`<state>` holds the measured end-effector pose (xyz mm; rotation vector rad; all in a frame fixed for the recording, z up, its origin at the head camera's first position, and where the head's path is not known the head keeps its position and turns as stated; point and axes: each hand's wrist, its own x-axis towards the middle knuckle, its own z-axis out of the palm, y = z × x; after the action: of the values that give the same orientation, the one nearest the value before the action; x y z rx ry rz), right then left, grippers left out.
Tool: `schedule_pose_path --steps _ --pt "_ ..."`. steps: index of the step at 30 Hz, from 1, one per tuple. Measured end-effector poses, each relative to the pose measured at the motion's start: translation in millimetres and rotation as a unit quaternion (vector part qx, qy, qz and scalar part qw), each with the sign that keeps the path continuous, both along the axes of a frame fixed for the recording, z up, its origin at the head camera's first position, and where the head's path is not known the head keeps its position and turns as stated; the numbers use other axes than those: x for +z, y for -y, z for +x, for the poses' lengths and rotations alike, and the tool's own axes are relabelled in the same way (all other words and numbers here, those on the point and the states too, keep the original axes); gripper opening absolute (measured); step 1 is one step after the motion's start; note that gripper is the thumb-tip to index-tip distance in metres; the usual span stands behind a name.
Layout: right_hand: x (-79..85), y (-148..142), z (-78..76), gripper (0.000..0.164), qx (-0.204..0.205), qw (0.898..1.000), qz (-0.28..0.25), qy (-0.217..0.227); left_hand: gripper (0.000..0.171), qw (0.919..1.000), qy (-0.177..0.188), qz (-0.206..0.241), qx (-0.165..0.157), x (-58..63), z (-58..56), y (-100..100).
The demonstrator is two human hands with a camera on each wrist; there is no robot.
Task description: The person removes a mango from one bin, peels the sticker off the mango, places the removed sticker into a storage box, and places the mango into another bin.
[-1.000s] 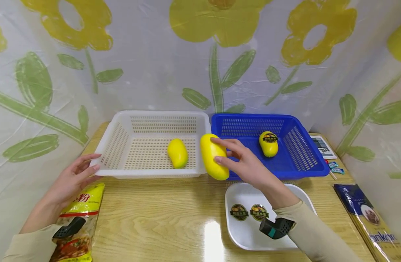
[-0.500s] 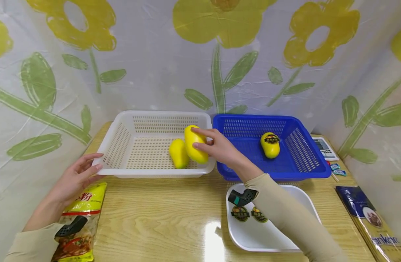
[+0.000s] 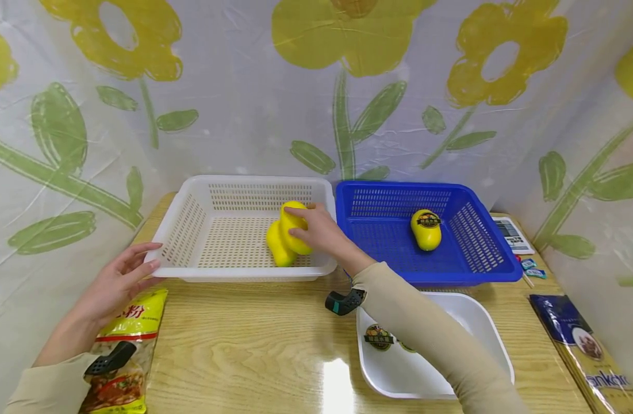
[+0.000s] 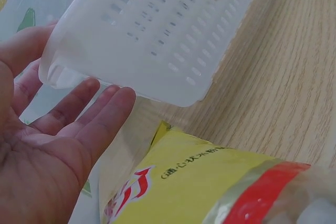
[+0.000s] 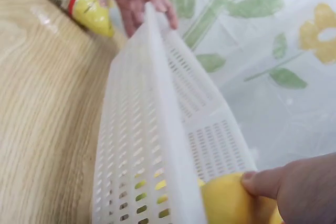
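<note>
My right hand (image 3: 322,231) grips a yellow mango (image 3: 289,223) inside the white plastic basket (image 3: 244,273), near its right end. Against it, partly covered, lies a second mango (image 3: 277,246) with a greenish lower tip. In the right wrist view my thumb presses the held mango (image 5: 226,196) just behind the basket wall. At the basket's front left corner, my left hand (image 3: 116,282) holds the rim; the left wrist view has its fingers (image 4: 107,116) spread around that corner. A mango with a dark label (image 3: 425,234) sits in the blue basket (image 3: 370,244).
A white tray (image 3: 370,371) with round dark fruit stickers (image 3: 378,337) lies under my right forearm. The yellow food bag (image 3: 140,322) is below my left hand. At the right edge are a blue-and-gold packet (image 3: 577,339), small candies (image 3: 533,269) and a printed card (image 3: 513,234).
My right hand has carried the mango leftward from over the front of the blue basket into the white basket, up against the other mango. My left hand has stayed at the corner.
</note>
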<state>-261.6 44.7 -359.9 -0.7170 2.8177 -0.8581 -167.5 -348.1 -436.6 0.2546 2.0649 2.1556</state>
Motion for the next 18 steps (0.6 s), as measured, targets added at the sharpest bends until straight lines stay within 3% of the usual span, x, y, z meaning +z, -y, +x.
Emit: schedule_pose_path --steps 4,9,14,18 --pt "-2.0 6 -0.9 0.048 -0.006 1.0 0.027 0.006 0.039 1.0 -0.003 0.001 -0.004 0.4 -1.5 -1" --pt "-3.7 9 -6.8 0.048 -0.015 0.999 0.012 0.034 0.038 0.9999 -0.009 0.011 -0.01 0.5 -1.8 -1" --pt "-4.9 11 -15.5 0.049 -0.036 0.993 -0.047 0.103 0.038 0.9997 -0.01 0.018 -0.011 -1.5 -1.6 1" --pt "-7.5 13 -20.8 0.05 -0.056 0.976 -0.106 0.182 0.038 0.9997 -0.012 0.017 -0.014 -2.9 -2.0 2"
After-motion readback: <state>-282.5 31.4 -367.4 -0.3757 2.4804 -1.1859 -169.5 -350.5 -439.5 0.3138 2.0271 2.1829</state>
